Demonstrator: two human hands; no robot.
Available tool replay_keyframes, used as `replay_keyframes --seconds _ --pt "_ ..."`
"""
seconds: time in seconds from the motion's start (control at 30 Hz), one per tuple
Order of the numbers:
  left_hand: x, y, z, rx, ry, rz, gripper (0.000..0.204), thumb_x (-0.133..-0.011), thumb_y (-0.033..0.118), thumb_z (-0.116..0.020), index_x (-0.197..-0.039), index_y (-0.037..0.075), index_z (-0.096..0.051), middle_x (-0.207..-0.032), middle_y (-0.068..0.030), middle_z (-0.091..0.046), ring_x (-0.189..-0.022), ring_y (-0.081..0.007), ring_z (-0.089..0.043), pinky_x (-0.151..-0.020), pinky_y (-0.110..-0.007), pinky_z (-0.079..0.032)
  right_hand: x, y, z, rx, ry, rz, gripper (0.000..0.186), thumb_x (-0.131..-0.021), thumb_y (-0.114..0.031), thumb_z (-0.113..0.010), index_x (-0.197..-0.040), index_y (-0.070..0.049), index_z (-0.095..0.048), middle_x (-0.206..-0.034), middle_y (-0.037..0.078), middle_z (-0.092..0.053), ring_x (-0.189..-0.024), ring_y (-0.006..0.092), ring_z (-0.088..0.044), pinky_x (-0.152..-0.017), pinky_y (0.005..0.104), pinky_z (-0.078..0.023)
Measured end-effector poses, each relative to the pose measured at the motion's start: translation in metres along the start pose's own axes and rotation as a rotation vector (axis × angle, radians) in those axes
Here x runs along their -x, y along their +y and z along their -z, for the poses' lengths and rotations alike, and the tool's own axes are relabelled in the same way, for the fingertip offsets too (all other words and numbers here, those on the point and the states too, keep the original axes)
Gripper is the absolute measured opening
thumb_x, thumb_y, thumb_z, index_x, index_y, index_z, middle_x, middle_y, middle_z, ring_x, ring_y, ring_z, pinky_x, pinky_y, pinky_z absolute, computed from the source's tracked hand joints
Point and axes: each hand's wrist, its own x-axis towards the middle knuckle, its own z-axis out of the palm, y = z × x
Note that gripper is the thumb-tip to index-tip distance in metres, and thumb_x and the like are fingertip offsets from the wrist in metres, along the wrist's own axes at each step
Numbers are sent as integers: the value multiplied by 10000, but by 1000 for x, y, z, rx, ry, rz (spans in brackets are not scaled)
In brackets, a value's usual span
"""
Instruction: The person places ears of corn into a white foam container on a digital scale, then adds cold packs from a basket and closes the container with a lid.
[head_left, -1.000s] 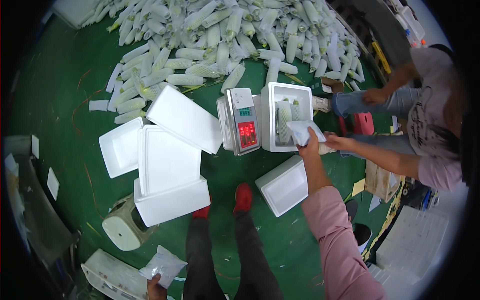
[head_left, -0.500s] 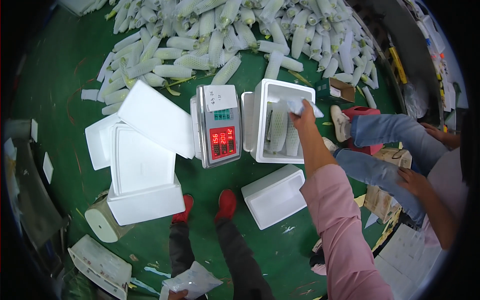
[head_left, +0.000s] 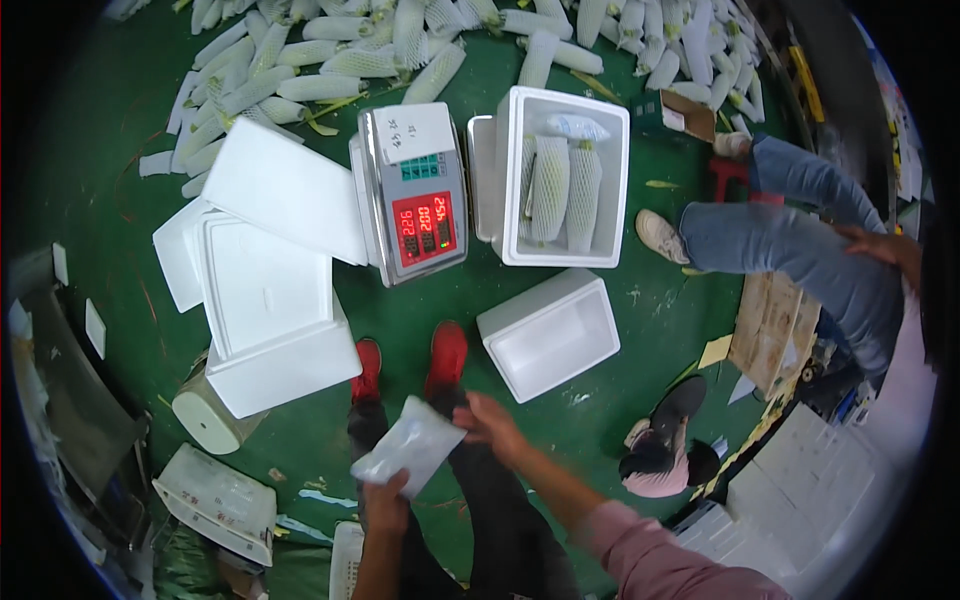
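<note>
My left fingers (head_left: pixel 384 492) close on the near end of a white pouch (head_left: pixel 414 444) above the floor (head_left: pixel 590 440) — my half-curled right fingers (head_left: pixel 474 413) at its right corner, whether gripping I can't tell — while a second pouch (head_left: pixel 577 127) lies by the foam box (head_left: pixel 563 260)'s far edge.

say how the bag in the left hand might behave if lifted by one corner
The bag would probably sag somewhat, as its thin-looking film is creased. It may be a bit slippery, since the surface looks like smooth plastic. It seems unlikely to roll, being flattish and pillow-shaped.
</note>
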Motion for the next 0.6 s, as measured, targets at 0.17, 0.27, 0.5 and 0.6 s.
replay_keyframes --seconds 0.17,0.27,0.5,0.6 --pt "-46 -41 -78 -270 -213 36 349 -727 74 -676 -1053 -13 -587 -971 -78 -630 -852 -155 -599 -761 -279 -465 18 61 16 -412 -156 67 529 -850 -358 -580 -1249 -56 -412 -1144 92 -544 -1053 250 -530 -880 412 -438" --pt "-64 -71 -105 -762 -164 -50 346 -762 166 -692 -1048 -5 -599 -918 -74 -645 -795 -133 -596 -716 -269 -470 -5 58 51 -806 58 159 464 -858 -303 -566 -1221 -48 -428 -1127 105 -552 -1041 271 -536 -878 429 -440" --pt "-73 -84 -88 -759 -359 -122 231 -821 145 -623 -1030 46 -626 -795 -68 -647 -728 -103 -605 -627 -226 -467 -107 20 205 -567 584 239 361 -800 -332 -655 -1088 -164 -517 -943 23 -585 -836 199 -559 -634 352 -463" --pt "-76 -60 -41 -869 -287 -66 208 -830 124 -618 -1021 43 -628 -782 -30 -635 -708 -60 -570 -624 -207 -455 -147 5 244 -538 660 219 335 -780 -338 -678 -1028 -169 -528 -930 18 -580 -799 191 -550 -624 349 -453"
